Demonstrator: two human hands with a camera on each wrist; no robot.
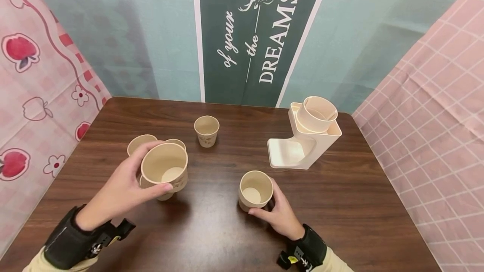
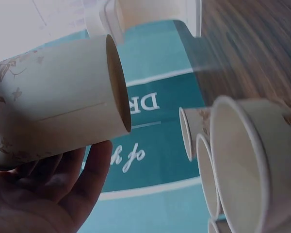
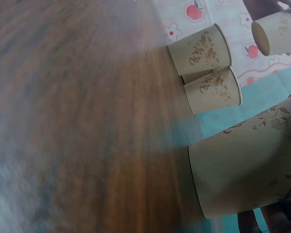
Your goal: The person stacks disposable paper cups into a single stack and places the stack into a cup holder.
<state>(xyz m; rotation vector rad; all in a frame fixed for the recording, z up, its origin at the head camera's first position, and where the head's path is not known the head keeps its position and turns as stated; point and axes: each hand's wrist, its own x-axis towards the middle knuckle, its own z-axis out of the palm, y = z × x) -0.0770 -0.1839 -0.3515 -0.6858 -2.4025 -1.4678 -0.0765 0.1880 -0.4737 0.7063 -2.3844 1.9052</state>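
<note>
My left hand (image 1: 121,184) grips a beige paper cup (image 1: 159,162) between thumb and fingers, its mouth toward the head camera. This cup is up off the table and overlaps several standing cups; its printed side (image 2: 63,97) shows in the left wrist view, with the fingers underneath. One of the cups behind it (image 1: 140,142) peeks out at its left. On the right, my right hand (image 1: 281,215) holds another paper cup (image 1: 252,196) from its right side, mouth up at the table. Leaf print covers that cup's wall (image 3: 247,165) in the right wrist view.
A single paper cup (image 1: 206,131) stands toward the table's back. At the back right is a cream-white stand (image 1: 315,144) with a round open holder (image 1: 319,114) on top. Hanging cloths edge the brown wooden table (image 1: 211,238) at the back and both sides.
</note>
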